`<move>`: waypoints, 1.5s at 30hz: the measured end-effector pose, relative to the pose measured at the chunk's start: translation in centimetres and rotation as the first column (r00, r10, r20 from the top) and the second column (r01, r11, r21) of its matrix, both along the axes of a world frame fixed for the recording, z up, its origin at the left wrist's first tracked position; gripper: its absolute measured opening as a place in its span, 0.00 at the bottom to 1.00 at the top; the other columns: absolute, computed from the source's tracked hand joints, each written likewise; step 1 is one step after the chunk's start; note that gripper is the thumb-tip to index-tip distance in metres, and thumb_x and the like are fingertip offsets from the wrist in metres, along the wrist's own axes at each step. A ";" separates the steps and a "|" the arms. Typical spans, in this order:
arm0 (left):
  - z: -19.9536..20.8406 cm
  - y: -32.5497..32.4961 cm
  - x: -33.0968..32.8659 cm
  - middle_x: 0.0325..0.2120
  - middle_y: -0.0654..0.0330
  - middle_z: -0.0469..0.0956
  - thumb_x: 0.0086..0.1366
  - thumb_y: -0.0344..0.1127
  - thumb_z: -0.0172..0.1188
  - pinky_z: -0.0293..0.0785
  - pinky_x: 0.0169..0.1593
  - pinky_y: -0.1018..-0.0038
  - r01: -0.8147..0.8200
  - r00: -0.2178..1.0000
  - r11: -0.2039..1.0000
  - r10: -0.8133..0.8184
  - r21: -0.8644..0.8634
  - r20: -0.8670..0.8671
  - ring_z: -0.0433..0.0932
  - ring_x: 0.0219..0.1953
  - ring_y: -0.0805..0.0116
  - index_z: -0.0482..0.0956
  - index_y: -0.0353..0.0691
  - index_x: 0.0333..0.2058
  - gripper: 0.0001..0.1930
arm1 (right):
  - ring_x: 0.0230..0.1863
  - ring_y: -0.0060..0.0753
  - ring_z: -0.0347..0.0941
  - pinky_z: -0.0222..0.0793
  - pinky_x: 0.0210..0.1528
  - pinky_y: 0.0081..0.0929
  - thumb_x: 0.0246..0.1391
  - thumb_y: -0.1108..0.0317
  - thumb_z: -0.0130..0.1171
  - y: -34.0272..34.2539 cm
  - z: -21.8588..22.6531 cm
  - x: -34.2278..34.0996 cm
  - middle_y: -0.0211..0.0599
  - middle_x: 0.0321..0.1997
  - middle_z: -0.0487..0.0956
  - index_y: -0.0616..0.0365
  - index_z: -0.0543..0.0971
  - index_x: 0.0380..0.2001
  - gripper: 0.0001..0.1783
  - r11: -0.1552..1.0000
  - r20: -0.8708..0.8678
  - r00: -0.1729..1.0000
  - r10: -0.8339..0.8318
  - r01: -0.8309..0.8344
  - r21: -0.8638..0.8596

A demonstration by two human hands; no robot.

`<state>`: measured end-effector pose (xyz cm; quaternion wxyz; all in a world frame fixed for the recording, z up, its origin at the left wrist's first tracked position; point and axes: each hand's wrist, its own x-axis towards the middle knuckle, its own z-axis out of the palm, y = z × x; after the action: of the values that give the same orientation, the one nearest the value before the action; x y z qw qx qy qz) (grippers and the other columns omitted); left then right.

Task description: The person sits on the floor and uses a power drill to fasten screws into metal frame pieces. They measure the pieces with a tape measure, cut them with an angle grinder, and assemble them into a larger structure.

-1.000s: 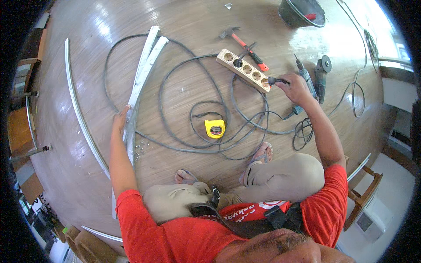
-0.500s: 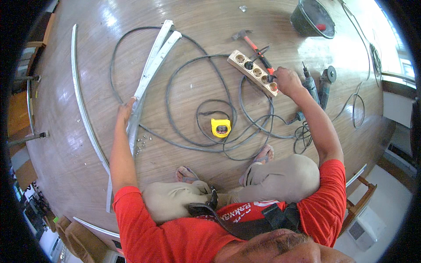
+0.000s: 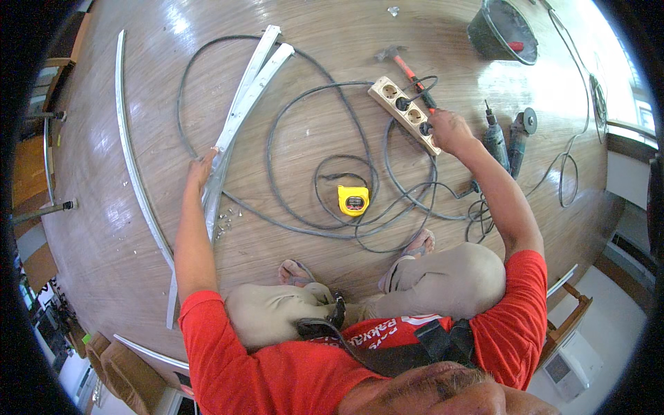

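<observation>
My left hand (image 3: 201, 171) is closed around two pale metal profiles (image 3: 247, 98), which lie close together on the floor and spread apart at their far ends. On the right, my right hand (image 3: 452, 132) is at the near end of a beige power strip (image 3: 409, 108), its fingers closed on a black plug (image 3: 425, 128) at a socket. Another black plug (image 3: 402, 104) sits farther up the strip. A hammer (image 3: 408, 72) with a red and black handle lies just behind the strip, its head pointing away. Between my arms rests a yellow tape measure (image 3: 353, 200).
Dark cable (image 3: 270, 142) loops across the middle of the floor. Small screws (image 3: 223, 225) are scattered beside the profiles. At right lie a drill (image 3: 495, 143) and an angle grinder (image 3: 519, 142), with a black bucket (image 3: 484, 41) beyond. A long metal strip (image 3: 127, 149) lies at left.
The whole view has shifted slightly, so floor objects appear a little farther right. My left hand still holds the profiles, and my right hand stays at the strip's near end.
</observation>
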<state>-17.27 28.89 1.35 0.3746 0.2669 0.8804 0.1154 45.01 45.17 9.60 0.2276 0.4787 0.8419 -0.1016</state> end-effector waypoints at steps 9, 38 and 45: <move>-1.9 -0.2 -2.1 0.64 0.39 0.71 0.60 0.70 0.63 0.64 0.68 0.57 0.077 0.995 0.995 -0.072 -0.066 0.073 0.69 0.67 0.47 0.71 0.23 0.63 0.51 | 0.47 0.51 0.83 0.80 0.47 0.46 0.51 0.73 0.59 -1.9 -1.5 0.1 0.49 0.39 0.84 0.55 0.86 0.34 0.09 0.999 -0.075 0.997 0.020 -0.022 -0.031; 2.4 0.5 1.0 0.60 0.28 0.72 0.52 0.79 0.63 0.71 0.64 0.54 0.097 0.995 0.989 -0.096 -0.111 0.008 0.74 0.63 0.40 0.72 0.15 0.58 0.61 | 0.23 0.24 0.68 0.64 0.29 0.29 0.48 0.54 0.75 -1.1 -6.6 37.6 0.28 0.25 0.74 0.60 0.81 0.30 0.20 0.158 -0.538 -0.116 -0.835 0.886 -0.436; -1.9 0.5 -1.2 0.58 0.31 0.75 0.53 0.80 0.61 0.73 0.63 0.55 0.201 0.977 0.975 -0.207 -0.096 -0.053 0.75 0.61 0.39 0.77 0.22 0.57 0.57 | 0.34 0.30 0.80 0.78 0.38 0.30 0.55 0.59 0.70 -5.7 5.4 25.9 0.36 0.37 0.83 0.62 0.79 0.48 0.23 0.325 -0.428 -0.382 -0.819 0.306 -0.895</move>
<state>-18.45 29.40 -0.53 0.3685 0.3422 0.8639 0.0283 70.86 39.43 14.97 -0.3690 0.5950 0.2974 -0.6491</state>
